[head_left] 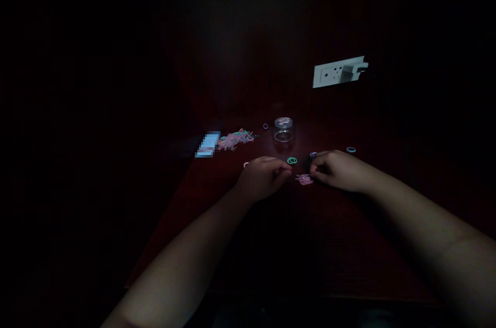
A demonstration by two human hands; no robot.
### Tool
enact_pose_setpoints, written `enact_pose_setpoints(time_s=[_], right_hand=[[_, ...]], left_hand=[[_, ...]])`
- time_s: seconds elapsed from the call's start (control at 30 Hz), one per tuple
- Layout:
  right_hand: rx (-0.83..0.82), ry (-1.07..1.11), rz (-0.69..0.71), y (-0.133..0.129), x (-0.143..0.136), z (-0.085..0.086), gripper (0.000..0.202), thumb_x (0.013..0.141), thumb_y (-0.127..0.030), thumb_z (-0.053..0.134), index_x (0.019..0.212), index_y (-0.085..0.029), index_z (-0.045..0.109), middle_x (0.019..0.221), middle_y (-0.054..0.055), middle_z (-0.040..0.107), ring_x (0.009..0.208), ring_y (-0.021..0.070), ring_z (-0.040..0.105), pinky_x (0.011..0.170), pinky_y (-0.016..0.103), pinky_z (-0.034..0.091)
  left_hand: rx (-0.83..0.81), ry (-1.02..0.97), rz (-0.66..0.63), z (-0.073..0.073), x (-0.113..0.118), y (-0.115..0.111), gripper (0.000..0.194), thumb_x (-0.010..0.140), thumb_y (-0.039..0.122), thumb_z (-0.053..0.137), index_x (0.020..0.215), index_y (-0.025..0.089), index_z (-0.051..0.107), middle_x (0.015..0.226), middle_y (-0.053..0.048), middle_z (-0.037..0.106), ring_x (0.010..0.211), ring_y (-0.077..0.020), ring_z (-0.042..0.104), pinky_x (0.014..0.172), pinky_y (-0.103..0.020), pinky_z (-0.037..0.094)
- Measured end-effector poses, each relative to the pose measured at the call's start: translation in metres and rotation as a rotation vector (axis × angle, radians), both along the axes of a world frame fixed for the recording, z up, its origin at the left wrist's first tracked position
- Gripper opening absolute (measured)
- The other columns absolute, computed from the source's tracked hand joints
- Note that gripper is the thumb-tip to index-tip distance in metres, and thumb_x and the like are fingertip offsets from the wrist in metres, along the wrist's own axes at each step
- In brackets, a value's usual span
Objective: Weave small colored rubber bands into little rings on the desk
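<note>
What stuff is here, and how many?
Table: one, dark red, below
Socket plate: one, white, upper right
Plug: one, white, in socket
Jar: one, clear, table's back
Band heap: many, multicoloured, left of jar
Blurred rectangle: one, blue, beside heap
Ring: one, pale, beside jar
Lone band: one, blue, far right
Loose bands: several, green, before jar
Band cluster: several, pink, front
Half-covered bands: some, purple, pink, middle
Left hand: one, over table
Right hand: one, over table

Pale pink band (245, 165) was mostly hidden by the left hand (258, 179), purple band (313, 154) partly by the right hand (341, 170); anything in either fingertip grip was too small to tell. Bright rectangle (208, 144) was pixelated, unreadable. Frame edges cut both forearms; table's (232, 245) right side was lost in darkness.
</note>
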State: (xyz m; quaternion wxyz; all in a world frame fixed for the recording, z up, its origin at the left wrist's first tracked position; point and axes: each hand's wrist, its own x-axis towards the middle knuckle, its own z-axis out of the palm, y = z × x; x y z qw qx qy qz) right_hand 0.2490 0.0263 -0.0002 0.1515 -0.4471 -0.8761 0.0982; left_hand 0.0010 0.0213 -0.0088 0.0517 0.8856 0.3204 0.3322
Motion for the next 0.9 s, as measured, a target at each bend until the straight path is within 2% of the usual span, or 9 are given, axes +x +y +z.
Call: enact_pose_setpoints(time_s=[0.9], right_hand=[[-0.029,0.066,0.005,-0.0001,-0.0025,-0.0027,0.014,0.082,-0.026,0.06,0.075,-0.022,0.07,0.075,0.003,0.07,0.07,0.0189,0.062,0.067,0.03,0.044]], left_hand=[[-0.007,0.02,-0.015,0.0015,0.0008,0.0005,0.016,0.092,0.027,0.056,0.09,0.02,0.071,0.08,0.0,0.071,0.071,-0.0131,0.063,0.07,-0.027,0.05]])
